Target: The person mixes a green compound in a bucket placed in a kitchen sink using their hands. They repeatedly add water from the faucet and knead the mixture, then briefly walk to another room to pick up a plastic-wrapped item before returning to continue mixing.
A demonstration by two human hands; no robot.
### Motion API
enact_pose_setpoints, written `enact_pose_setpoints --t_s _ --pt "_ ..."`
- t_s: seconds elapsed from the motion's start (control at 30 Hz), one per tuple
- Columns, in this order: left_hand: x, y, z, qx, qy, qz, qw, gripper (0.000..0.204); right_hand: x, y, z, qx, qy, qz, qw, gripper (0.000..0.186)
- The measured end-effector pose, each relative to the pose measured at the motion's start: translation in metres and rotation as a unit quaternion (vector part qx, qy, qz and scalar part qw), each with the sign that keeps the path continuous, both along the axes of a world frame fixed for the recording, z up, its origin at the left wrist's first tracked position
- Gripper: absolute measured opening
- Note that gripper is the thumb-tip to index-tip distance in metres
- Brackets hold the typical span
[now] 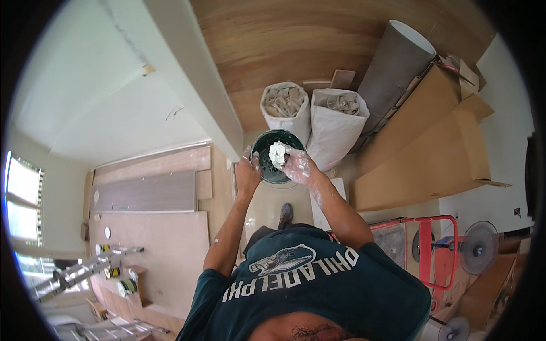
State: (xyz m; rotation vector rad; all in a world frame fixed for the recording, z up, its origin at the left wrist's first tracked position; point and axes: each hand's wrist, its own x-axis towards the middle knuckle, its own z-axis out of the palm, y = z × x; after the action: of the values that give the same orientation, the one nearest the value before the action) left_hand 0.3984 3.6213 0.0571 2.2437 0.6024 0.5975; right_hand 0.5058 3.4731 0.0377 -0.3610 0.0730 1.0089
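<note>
A dark green bucket [265, 142] is held up in front of me, with pale smears on its inner wall. My left hand [248, 170] grips its left rim, thumb over the inside. Over the bucket's right side, my right hand [298, 167] holds a lumpy white clump [278, 154] that looks like wet plaster or putty. The fingers of that hand are coated with the same white stuff and partly hidden behind the clump. White smudges run up my right forearm.
Two white sacks [335, 133] full of broken rubble stand beyond the bucket. To the right are a big grey roll [395, 65], a large cardboard box [424, 148] and a red-framed trolley [424, 250]. A white post [213, 96] rises at left; an aluminium ladder [74, 274] stands lower left.
</note>
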Motion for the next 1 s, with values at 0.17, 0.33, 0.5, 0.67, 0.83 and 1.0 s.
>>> enact_pose_setpoints --t_s 0.17,0.33,0.5,0.67,0.83,1.0 --pt "0.110 0.023 0.004 -0.102 -0.060 -0.032 0.992 0.034 0.123 -0.009 0.028 -0.049 -0.077 -0.140 0.986 0.035" --pt "0.201 0.057 -0.014 -0.148 -0.090 -0.062 0.983 0.031 0.272 -0.033 0.060 -0.043 -0.220 -0.359 0.906 0.034" --pt "0.269 0.058 -0.014 -0.193 -0.150 -0.131 0.961 0.032 0.379 -0.068 -0.014 -0.448 -0.219 -0.398 0.770 0.034" --pt "0.302 0.069 -0.018 -0.203 -0.128 -0.167 0.956 0.035 0.403 -0.095 -0.043 -0.423 -0.228 -0.403 0.779 0.039" --pt "0.303 0.075 -0.030 -0.177 -0.068 -0.239 0.952 0.037 0.320 -0.074 -0.016 -0.205 -0.245 -0.452 0.833 0.036" --pt "0.293 0.022 -0.031 -0.087 -0.034 -0.379 0.921 0.037 0.190 -0.052 0.035 -0.498 -0.457 -0.423 0.604 0.024"
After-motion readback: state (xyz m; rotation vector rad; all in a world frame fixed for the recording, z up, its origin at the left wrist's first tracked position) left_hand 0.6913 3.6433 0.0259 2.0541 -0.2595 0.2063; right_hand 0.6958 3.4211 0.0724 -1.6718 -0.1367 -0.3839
